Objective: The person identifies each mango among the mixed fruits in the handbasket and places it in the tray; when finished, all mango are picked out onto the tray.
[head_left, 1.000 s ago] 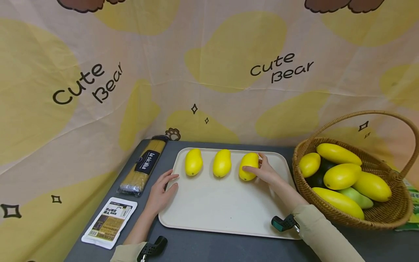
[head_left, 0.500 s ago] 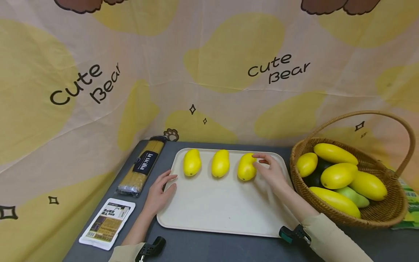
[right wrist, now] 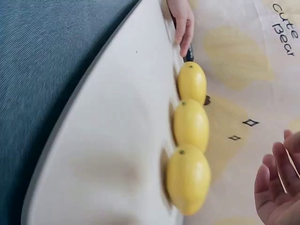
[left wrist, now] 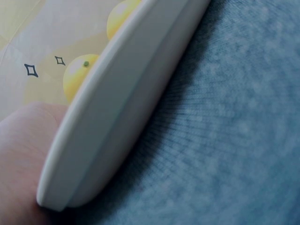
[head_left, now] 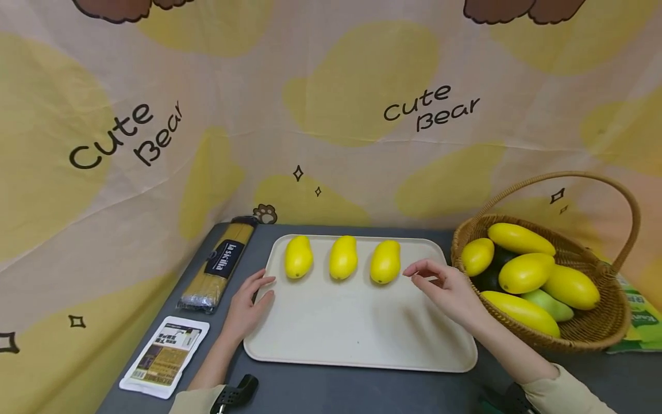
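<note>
Three yellow mango-like fruits stand apart in a row along the far side of a cream tray (head_left: 357, 333): a left one (head_left: 299, 257), a middle one (head_left: 343, 258) and a right one (head_left: 385, 262). My left hand (head_left: 250, 305) rests at the tray's left edge, thumb over the rim; the left wrist view shows the tray's side wall (left wrist: 117, 103) beside that hand (left wrist: 28, 154). Over the tray's right part hovers my right hand (head_left: 446, 290), fingers loosely bent, holding nothing, just right of the right fruit. In the right wrist view its fingers (right wrist: 281, 161) are apart from the fruits.
A handled wicker basket (head_left: 615, 322) right of the tray holds several yellow fruits, a green one and something dark. Behind it lies a green packet (head_left: 638, 316). On the left are a spaghetti pack (head_left: 219, 264) and a white pouch (head_left: 164, 356). A printed cloth hangs behind.
My right hand has let go of the right fruit and drawn back to the right and nearer. That fruit stays in the row. My left hand stays at the tray edge; the view shifts slightly.
</note>
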A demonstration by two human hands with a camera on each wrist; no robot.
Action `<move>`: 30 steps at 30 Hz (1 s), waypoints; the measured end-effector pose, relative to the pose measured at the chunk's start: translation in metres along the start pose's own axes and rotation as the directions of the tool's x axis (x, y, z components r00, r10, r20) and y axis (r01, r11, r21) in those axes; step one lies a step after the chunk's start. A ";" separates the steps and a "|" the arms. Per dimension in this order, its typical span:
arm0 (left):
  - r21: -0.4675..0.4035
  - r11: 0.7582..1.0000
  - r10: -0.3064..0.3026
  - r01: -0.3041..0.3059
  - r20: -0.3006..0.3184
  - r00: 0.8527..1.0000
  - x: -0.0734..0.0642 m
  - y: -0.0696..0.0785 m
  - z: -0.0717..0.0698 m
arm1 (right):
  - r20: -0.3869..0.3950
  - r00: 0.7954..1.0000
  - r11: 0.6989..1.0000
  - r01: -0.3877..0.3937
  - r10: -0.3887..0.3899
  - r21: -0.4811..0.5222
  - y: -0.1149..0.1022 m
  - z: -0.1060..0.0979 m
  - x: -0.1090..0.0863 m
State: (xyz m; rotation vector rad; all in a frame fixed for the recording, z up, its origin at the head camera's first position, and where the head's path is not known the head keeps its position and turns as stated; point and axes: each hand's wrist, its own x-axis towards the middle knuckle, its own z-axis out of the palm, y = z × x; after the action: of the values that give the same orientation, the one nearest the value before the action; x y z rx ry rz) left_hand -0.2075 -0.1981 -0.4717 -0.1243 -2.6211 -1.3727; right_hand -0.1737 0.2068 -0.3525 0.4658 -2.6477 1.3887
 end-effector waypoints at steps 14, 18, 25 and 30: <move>0.021 1.000 0.015 -0.016 0.005 1.000 -0.001 -0.003 -0.004 | 0.062 0.976 0.702 0.195 -0.210 -0.686 0.013 -0.106 -0.017; 0.024 1.000 0.010 -0.010 0.010 1.000 -0.001 -0.003 -0.004 | 0.163 0.986 0.670 0.101 0.031 -0.736 0.024 -0.128 -0.012; 0.015 1.000 0.000 0.000 0.009 1.000 0.000 -0.001 -0.001 | 0.283 0.956 0.657 0.167 0.073 -0.735 0.044 -0.142 -0.010; 0.013 1.000 -0.007 0.007 0.007 1.000 0.000 -0.001 0.001 | 0.291 0.956 0.653 0.190 0.048 -0.733 0.053 -0.142 -0.013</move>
State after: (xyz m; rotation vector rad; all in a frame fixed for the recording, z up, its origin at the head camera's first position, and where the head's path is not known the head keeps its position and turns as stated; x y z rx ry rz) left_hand -0.2077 -0.1980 -0.4726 -0.1191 -2.6387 -1.3596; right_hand -0.1842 0.3540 -0.3153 0.6699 -3.0515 0.0780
